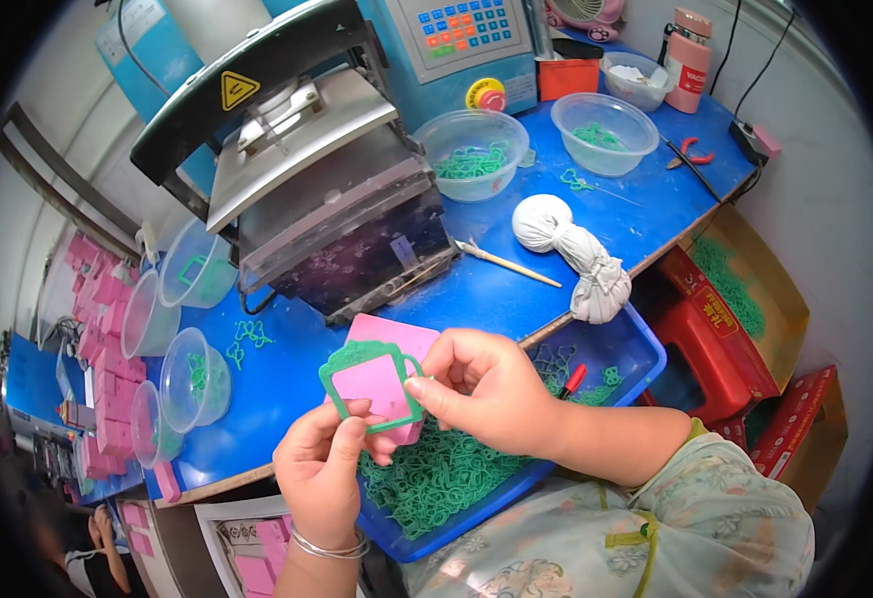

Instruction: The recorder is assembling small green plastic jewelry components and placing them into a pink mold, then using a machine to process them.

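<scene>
A green cup-shaped frame (pixel 356 357) with a small side handle is held up in front of me. My left hand (pixel 327 463) pinches its lower left edge between thumb and fingers. My right hand (pixel 486 389) grips its right side by the handle. A pink rectangular piece (pixel 396 334) sits right behind the frame and shows through its opening; I cannot tell whether a finger touches it. Beneath both hands is a blue tray (pixel 651 349) heaped with small green loops (pixel 446 488). A red-capped pen (pixel 574 380) rests in the tray beside my right forearm.
A press machine (pixel 342 209) stands at the back of the blue table. Clear bowls (pixel 471 149) holding green pieces flank it. A wooden-handled tool (pixel 511 264) and a tied white cloth bundle (pixel 576 254) lie near the table edge. Pink blocks (pixel 112 379) pile up at left.
</scene>
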The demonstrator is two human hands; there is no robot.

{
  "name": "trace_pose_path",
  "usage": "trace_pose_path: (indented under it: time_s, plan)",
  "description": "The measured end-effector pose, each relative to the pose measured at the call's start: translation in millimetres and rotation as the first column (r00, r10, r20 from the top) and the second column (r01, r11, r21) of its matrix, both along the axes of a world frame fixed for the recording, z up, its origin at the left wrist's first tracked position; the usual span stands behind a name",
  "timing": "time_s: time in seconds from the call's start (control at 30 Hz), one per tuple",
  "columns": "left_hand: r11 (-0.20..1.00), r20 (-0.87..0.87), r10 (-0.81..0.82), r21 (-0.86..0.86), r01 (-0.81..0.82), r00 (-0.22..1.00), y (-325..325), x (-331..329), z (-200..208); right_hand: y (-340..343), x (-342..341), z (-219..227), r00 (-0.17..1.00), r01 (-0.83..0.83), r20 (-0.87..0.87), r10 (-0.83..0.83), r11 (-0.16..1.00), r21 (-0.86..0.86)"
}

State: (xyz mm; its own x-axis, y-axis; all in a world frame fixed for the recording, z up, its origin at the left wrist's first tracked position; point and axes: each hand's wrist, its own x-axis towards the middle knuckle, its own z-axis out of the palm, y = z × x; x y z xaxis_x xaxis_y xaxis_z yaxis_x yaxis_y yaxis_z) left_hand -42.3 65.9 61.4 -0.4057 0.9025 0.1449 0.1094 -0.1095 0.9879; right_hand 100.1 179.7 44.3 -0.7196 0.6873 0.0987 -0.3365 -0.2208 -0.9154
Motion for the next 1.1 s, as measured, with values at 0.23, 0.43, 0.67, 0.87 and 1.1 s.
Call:
trace_pose_path:
  time_s: [0.23, 0.43, 0.67, 0.87, 1.1]
  plan:
    - [0.906, 0.184, 0.391, 0.097, -0.413, 0.902, 8.7, -96.1, 33.5, 21.5, -7.1, -24.9, 0.864, 0.223, -0.082, -0.496, 0.232, 0.947]
    - [0.81, 0.417, 0.45, 0.182, -0.558, 0.79, 66.0, -194.3, 71.6, 15.2, -11.1, -26.1, 0.868, 0.086, 0.02, -0.497, 0.189, 0.978]
    - [0.89, 0.201, 0.343, 0.243, -0.386, 0.918, 45.3, -97.2, 40.6, 23.1, 0.0, -20.7, 0.943, -0.057, 0.088, -0.322, 0.103, 0.993]
    - [0.957, -0.815, -0.279, -0.19, 0.221, 0.507, -19.4, -19.4, 12.5, 20.9, 2.4, -31.0, 0.982, 0.151, -0.129, -0.137, 0.161, 0.975]
    - [0.974, -0.099, -0.227, 0.0, 0.228, 0.969, -45.6, -2.0, 0.1, -2.3, 6.7, -12.2, 0.958, -0.033, -0.176, 0.226, 0.697, 0.716]
